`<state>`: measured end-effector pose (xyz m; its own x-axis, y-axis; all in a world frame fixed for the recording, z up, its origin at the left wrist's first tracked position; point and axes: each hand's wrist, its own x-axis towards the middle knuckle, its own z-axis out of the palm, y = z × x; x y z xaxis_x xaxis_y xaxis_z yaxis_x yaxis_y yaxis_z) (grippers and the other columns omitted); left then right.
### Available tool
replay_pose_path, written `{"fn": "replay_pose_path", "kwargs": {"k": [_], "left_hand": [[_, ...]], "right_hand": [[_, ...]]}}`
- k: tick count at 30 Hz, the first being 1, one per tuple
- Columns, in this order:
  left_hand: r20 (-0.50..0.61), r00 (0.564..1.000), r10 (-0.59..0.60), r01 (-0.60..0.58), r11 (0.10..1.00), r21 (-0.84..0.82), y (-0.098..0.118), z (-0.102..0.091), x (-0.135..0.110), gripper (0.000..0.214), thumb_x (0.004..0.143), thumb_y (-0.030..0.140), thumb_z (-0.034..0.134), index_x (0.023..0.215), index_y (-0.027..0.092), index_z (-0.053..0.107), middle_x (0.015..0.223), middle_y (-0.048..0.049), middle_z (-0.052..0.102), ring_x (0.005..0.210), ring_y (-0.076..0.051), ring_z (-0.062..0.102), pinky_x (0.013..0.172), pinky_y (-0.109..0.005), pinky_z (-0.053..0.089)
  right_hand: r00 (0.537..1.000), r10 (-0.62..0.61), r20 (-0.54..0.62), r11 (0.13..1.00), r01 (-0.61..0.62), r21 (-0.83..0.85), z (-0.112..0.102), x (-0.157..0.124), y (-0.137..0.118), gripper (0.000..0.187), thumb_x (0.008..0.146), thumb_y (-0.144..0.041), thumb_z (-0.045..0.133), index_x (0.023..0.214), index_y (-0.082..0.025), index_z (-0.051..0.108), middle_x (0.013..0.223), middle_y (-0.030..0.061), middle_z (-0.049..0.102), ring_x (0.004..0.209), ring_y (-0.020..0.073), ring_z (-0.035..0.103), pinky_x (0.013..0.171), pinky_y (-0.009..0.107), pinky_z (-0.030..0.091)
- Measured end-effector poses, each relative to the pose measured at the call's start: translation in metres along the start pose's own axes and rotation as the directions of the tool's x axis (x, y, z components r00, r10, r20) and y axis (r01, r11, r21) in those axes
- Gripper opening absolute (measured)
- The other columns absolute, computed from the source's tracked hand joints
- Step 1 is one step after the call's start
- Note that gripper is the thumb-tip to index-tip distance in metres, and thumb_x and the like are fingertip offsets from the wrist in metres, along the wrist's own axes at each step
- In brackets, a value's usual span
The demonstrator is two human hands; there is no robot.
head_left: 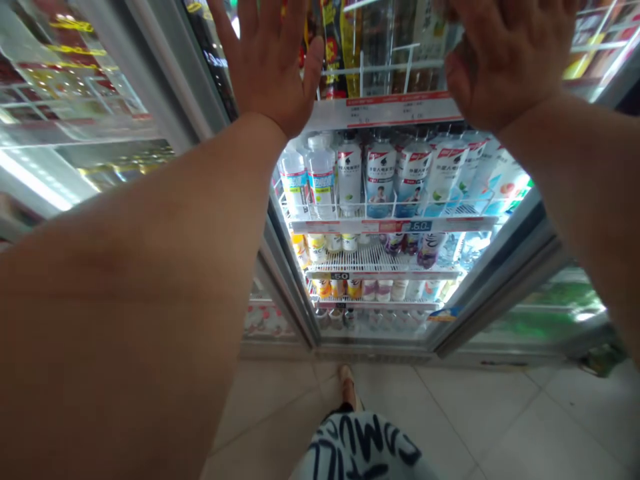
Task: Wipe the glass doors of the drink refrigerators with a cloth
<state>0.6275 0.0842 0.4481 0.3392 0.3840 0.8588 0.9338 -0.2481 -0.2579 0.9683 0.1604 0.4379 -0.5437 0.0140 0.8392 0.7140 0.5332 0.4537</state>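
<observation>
I stand before an open drinks cooler point(380, 227). My left hand point(270, 60) is raised at the top shelf, palm forward, fingers stretched out and apart, with nothing in it. My right hand point(505, 57) is up at the same height on the right, fingers reaching up past the frame's top among the goods on the top shelf; whether they hold anything is hidden. Below both hands a white and red price strip point(385, 110) fronts the shelf. Under it stands a row of white-labelled bottles point(380, 173).
Lower wire shelves point(380, 257) carry smaller bottles and cans point(350, 288). A glass door point(75, 100) stands at the left, another glass panel point(555, 307) at the right. Pale floor tiles point(475, 413) lie below, with my foot point(346, 383) and patterned clothing point(360, 447).
</observation>
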Motion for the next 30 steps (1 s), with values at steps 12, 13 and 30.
{"fn": "replay_pose_path", "kwargs": {"k": [12, 13, 30], "left_hand": [[-0.154, 0.988, -0.022, 0.052, 0.98, 0.192, -0.014, 0.03, 0.016, 0.069, 0.106, 0.042, 0.048, 0.168, 0.029, 0.02, 0.174, -0.0009, 0.012, 0.161, -0.033, 0.0, 0.127, -0.066, -0.009], [-0.152, 0.988, -0.027, 0.051, 0.987, 0.153, -0.012, 0.029, 0.015, 0.069, 0.105, 0.041, 0.049, 0.168, 0.029, 0.022, 0.174, 0.0007, 0.011, 0.161, -0.032, -0.001, 0.127, -0.064, -0.011], [-0.18, 0.978, -0.108, 0.107, 0.994, -0.014, -0.011, 0.022, 0.007, 0.064, 0.103, 0.05, 0.031, 0.165, 0.031, 0.032, 0.173, 0.0102, 0.011, 0.161, -0.015, -0.004, 0.133, -0.042, -0.014]], "right_hand": [[0.995, 0.045, -0.087, 0.989, -0.056, -0.134, 0.005, -0.003, -0.015, 0.056, 0.104, -0.039, 0.034, 0.16, -0.035, 0.039, 0.168, -0.0086, 0.022, 0.16, 0.0246, 0.017, 0.132, 0.053, 0.022], [0.998, 0.055, -0.04, 0.992, -0.059, -0.108, 0.006, -0.004, -0.016, 0.055, 0.103, -0.042, 0.036, 0.158, -0.039, 0.041, 0.167, -0.0109, 0.023, 0.161, 0.024, 0.015, 0.134, 0.054, 0.018], [0.999, -0.033, 0.015, 0.979, 0.029, 0.201, 0.041, 0.081, -0.086, 0.057, 0.102, -0.039, 0.024, 0.156, -0.041, 0.041, 0.166, -0.0172, 0.027, 0.162, 0.016, 0.006, 0.136, 0.05, 0.003]]}}
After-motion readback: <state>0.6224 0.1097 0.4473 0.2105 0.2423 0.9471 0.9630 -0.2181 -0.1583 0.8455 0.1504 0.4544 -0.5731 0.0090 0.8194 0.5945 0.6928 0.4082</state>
